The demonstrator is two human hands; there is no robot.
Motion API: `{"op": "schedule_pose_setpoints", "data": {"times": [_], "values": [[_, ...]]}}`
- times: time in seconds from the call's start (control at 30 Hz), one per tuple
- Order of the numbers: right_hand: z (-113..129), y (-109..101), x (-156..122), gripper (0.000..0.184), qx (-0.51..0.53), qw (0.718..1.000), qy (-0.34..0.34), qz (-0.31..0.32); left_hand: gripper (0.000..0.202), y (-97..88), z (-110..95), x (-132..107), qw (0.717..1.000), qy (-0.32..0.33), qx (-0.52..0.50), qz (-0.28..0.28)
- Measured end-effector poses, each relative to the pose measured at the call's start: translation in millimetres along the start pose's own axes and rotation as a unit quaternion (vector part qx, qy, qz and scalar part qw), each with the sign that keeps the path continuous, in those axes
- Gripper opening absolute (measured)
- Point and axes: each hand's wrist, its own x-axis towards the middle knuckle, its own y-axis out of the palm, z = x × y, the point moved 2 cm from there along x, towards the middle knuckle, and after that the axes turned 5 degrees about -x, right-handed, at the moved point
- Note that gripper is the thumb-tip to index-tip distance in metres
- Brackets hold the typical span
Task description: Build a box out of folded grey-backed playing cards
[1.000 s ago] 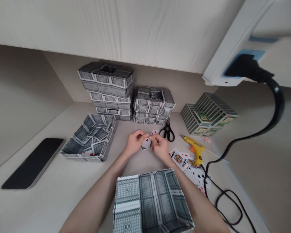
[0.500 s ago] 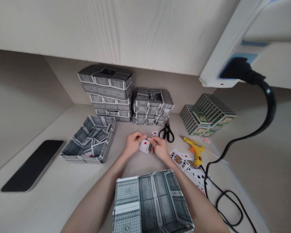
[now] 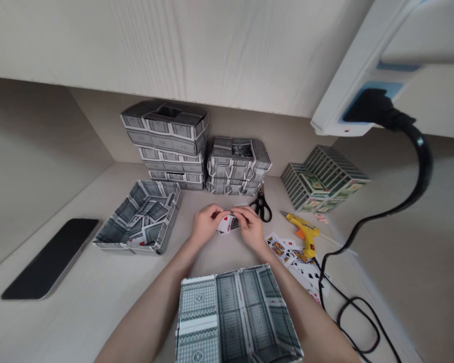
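Note:
My left hand [image 3: 207, 223] and my right hand [image 3: 250, 225] meet over the middle of the table. Between their fingertips is a playing card [image 3: 224, 223] with a red heart, pinched from both sides. A grey patterned card back shows beside it, close to the right fingers; how the pieces join is hidden. Just beyond the right hand lie black-handled scissors [image 3: 262, 207]. Between my forearms stands an open box made of playing cards [image 3: 199, 312], nearest to me. To the left is an open tray of cards [image 3: 165, 234] with loose cards inside.
Card-built boxes [image 3: 166, 133] are stacked at the back, beside another stack [image 3: 238, 169]. On the right are card-box packs [image 3: 325, 176], a yellow glue gun [image 3: 304, 232], loose cards [image 3: 306, 275] and a black cable [image 3: 366, 219]. A phone [image 3: 51, 257] lies left. A shelf [image 3: 196, 55] overhangs.
Both hands have shifted slightly, the fingers now closer together along the card's top edge. A patterned card back now shows beside the heart card.

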Motion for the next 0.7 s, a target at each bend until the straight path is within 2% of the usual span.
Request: {"op": "schedule_pose_setpoints", "data": {"times": [0.3, 0.47, 0.7], "values": [[-3.2, -0.7, -3.2, 0.027, -0.04, 0.996, -0.077, 0.034, 0.023, -1.8, -5.5, -1.6, 0.997, 0.056, 0.05, 0.009], [-7.7, -0.9, -4.7, 0.029, -0.069, 0.992, -0.097, 0.052, 0.021, -0.9, -4.2, -1.9, 0.997, 0.059, 0.045, 0.014], [-4.9, 0.8, -5.8, 0.022, -0.132, 0.984, -0.102, 0.056, 0.022, -1.4, -3.9, -1.2, 0.998, 0.048, 0.041, 0.017]]}}
